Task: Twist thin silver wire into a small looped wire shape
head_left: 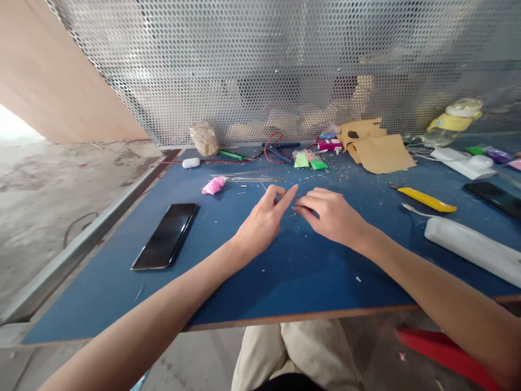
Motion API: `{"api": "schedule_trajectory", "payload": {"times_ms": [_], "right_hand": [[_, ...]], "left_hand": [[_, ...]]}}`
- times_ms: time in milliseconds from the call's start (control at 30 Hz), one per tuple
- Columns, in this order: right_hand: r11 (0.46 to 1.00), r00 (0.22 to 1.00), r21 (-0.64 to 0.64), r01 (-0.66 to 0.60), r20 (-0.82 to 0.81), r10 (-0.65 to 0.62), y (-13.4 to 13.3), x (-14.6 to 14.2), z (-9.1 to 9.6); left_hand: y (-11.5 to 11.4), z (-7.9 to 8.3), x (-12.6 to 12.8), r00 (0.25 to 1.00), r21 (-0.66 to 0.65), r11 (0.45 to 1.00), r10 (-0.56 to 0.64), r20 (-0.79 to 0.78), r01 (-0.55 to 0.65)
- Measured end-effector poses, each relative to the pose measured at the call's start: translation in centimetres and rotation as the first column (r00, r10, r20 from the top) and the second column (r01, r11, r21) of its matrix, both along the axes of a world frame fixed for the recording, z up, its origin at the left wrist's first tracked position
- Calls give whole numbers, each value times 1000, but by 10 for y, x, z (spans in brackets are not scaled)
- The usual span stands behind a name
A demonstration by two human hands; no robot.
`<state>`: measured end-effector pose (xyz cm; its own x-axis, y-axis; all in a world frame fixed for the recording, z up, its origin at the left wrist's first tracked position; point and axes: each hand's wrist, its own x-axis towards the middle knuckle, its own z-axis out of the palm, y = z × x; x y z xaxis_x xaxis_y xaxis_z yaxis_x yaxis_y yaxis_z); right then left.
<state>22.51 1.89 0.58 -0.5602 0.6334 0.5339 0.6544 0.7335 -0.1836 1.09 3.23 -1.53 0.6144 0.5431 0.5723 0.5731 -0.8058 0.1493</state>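
Note:
Both hands meet over the middle of the blue table (285,271). My left hand (264,220) has its fingers pinched together near the fingertips of my right hand (331,214), which is also pinched. Whatever sits between the fingertips is too small to make out. A bundle of thin metal wires (252,177) lies just beyond the hands, beside a small pink bag (214,185).
A black phone (166,234) lies at the left. A yellow utility knife (425,199), a white bar (472,247) and another phone (494,196) lie at the right. Green packets (309,161), brown cardboard (376,146), red wires (272,147) and a perforated metal screen (285,65) are at the back.

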Motion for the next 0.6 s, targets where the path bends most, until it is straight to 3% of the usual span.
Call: {"api": "schedule_trajectory", "payload": {"times_ms": [167, 367, 500, 600], "right_hand": [[988, 978, 4, -152, -147, 151, -2, 4, 3], [965, 921, -92, -247, -333, 204, 0, 6, 1], [957, 945, -177, -231, -275, 177, 3, 8, 1], [996, 993, -47, -74, -94, 70, -1, 6, 4]], "left_hand": [[12, 14, -15, 993, -159, 986, -38, 107, 55], [19, 21, -26, 989, -417, 907, -6, 149, 68], [21, 22, -27, 992, -371, 924, -52, 115, 91], [21, 22, -26, 999, -244, 969, -28, 47, 38]]}}
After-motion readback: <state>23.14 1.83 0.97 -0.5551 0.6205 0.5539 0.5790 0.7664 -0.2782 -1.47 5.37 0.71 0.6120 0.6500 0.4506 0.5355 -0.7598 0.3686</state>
